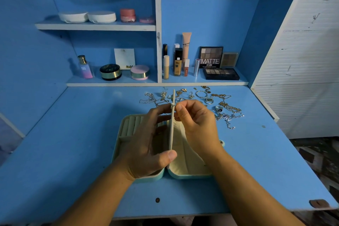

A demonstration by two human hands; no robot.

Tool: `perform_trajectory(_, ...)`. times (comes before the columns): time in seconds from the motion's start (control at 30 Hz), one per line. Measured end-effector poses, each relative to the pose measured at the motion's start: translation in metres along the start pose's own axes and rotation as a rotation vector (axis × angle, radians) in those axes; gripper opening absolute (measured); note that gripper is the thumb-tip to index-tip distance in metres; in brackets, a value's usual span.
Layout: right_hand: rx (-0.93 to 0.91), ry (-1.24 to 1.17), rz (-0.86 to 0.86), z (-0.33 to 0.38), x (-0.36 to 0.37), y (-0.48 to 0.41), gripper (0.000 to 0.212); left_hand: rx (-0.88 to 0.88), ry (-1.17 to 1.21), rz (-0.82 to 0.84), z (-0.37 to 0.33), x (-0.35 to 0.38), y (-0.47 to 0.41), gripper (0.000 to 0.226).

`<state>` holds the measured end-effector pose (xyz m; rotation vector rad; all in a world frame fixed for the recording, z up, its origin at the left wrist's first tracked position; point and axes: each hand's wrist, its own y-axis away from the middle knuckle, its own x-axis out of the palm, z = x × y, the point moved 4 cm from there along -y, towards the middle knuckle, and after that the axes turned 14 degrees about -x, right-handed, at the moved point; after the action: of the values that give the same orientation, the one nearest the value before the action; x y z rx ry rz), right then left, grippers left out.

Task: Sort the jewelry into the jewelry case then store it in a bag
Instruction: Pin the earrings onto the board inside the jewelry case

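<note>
A mint jewelry case (pixel 190 175) with a cream lining lies open on the blue desk. Its left half has ring rolls (pixel 131 123). A thin cream divider panel (pixel 172 130) stands upright on edge along the middle. My left hand (pixel 146 141) holds that panel, thumb at its near end and fingers near its top. My right hand (pixel 194 117) pinches a small pale piece against the panel's top, too small to identify. A pile of gold and silver jewelry (pixel 207 102), chains and rings, lies on the desk beyond and to the right of the case.
Cosmetics stand on the shelf behind the desk: a perfume bottle (pixel 85 68), compacts (pixel 110 71), foundation tubes (pixel 178 64) and eyeshadow palettes (pixel 221 73). An upper shelf holds white round cases (pixel 87 16). A white slatted wall (pixel 302 60) stands right of the desk.
</note>
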<state>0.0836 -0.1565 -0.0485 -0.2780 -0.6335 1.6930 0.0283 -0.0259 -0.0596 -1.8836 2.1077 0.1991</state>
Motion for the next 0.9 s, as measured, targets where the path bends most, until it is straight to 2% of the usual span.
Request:
perform_trajectory(0.17,0.000,0.124,-0.030,-0.0040,0.0002,0.0014,0.005,0.005,0.010,0.006,-0.0009,0.0006,-0.0004,0.086)
perform_trajectory(0.3,-0.136,0.457,-0.005,-0.0012,-0.0015,0.0019,0.007,0.002,0.022,0.018,-0.0003,-0.0001,-0.0004,0.085)
perform_trajectory(0.37,-0.199,0.542,0.011,0.0019,-0.0020,0.0014,0.009,0.003,0.030,0.017,-0.0007,-0.0001,-0.0007,0.085)
perform_trajectory(0.43,-0.212,0.513,0.035,0.0031,-0.0024,0.0021,0.008,0.007,0.043,0.016,-0.0014,0.0006,-0.0009,0.084)
perform_trajectory(0.57,-0.147,0.352,0.030,0.0041,-0.0021,0.0041,0.024,0.013,0.049,0.011,-0.0022,0.0012,-0.0007,0.083)
perform_trajectory(0.77,-0.187,0.483,0.050,0.0024,-0.0031,-0.0024,0.007,-0.005,0.035,0.024,-0.0011,0.0010,-0.0003,0.087)
perform_trajectory(0.9,-0.289,0.590,0.097,0.0048,-0.0016,-0.0045,0.012,-0.011,0.041,0.029,-0.0014,0.0007,-0.0005,0.087)
